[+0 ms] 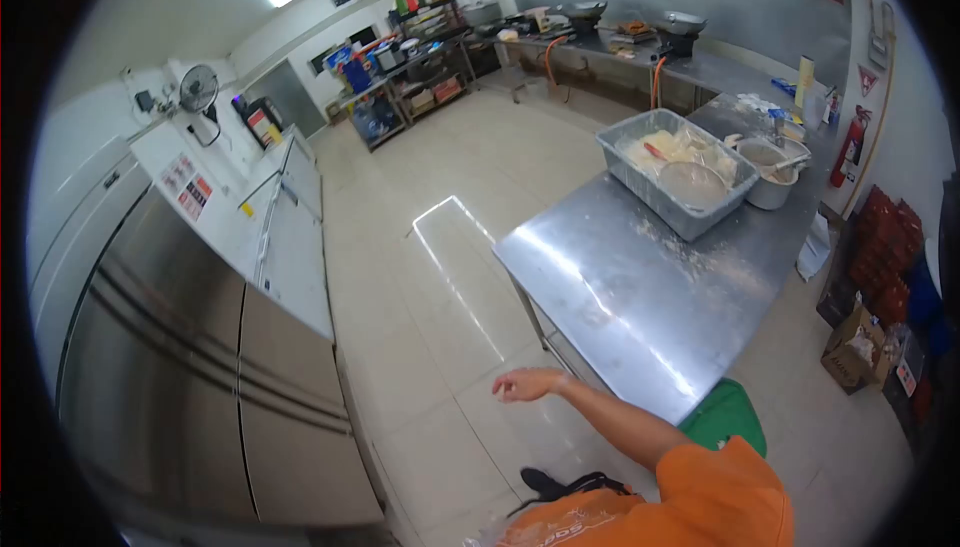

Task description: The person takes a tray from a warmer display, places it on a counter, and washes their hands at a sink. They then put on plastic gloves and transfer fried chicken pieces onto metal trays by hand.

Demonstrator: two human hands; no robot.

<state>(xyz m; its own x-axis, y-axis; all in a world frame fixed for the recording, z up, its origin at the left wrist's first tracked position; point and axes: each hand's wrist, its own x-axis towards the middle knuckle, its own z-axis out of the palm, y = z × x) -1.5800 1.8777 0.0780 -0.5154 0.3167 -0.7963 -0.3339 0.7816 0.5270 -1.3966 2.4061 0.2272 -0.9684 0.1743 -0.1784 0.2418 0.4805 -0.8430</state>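
Observation:
My right hand (525,385) hangs over the tiled floor, beside the near left edge of a steel table (610,287). Its fingers are loosely bent and somewhat apart, with nothing visible in them. The bare forearm leads back to an orange sleeve. My left hand is out of view. On the far part of the table, a grey tub (690,219) holds pale flour-like material, clear plastic, a round sieve and something red. A metal pot (770,187) with a utensil in it stands right beside the tub.
Steel fridge doors (170,347) and a white chest unit (290,247) line the left. Under the table's near corner is a green item (725,417). A cardboard box (857,352) stands at the right. Burners with pans (680,23) and loaded shelves (430,47) are at the back.

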